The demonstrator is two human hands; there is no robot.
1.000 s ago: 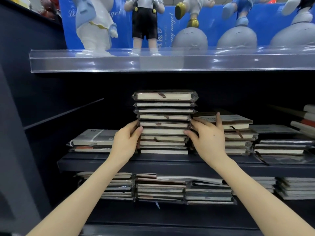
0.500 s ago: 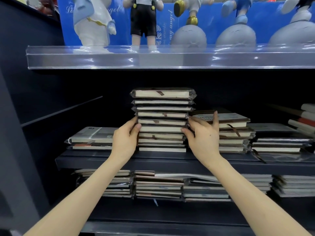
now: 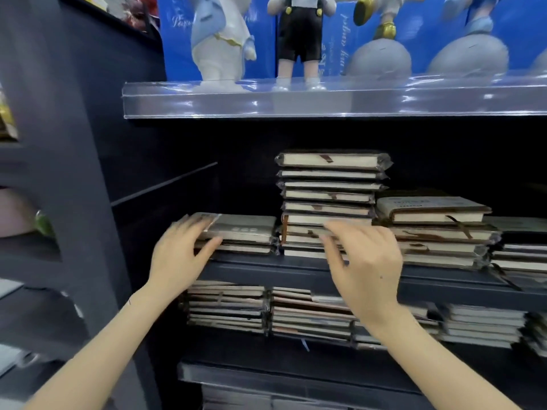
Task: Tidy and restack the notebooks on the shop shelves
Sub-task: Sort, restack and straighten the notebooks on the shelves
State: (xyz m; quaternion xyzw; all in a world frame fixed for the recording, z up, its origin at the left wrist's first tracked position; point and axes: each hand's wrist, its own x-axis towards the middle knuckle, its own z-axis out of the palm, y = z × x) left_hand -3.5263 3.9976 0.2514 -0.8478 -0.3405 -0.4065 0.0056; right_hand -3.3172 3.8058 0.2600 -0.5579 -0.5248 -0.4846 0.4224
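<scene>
left hand: laid over the left corner of the short stack, fingers pretty much straight across the top cover, thumb against the front edge. It's blurry, so I honestly can't tell if it's pinching anything or just resting there.
right hand: fingers spread and loosely bent, nothing in it. It sits in front of the bottom notebooks of the tall stack; too smeared to say if the fingertips actually touch.
short stack: low pile of wrapped notebooks at the left end of the middle shelf, just beside the tall stack.
tall stack: middle of the same shelf, page edges facing out, fairly square, some ribbon markers showing.
third stack: right up against the tall one on its right, about half as high.
lower shelf: more notebook piles packed side by side.
up top: clear plastic shelf with figurines in front of a blue backing.
</scene>
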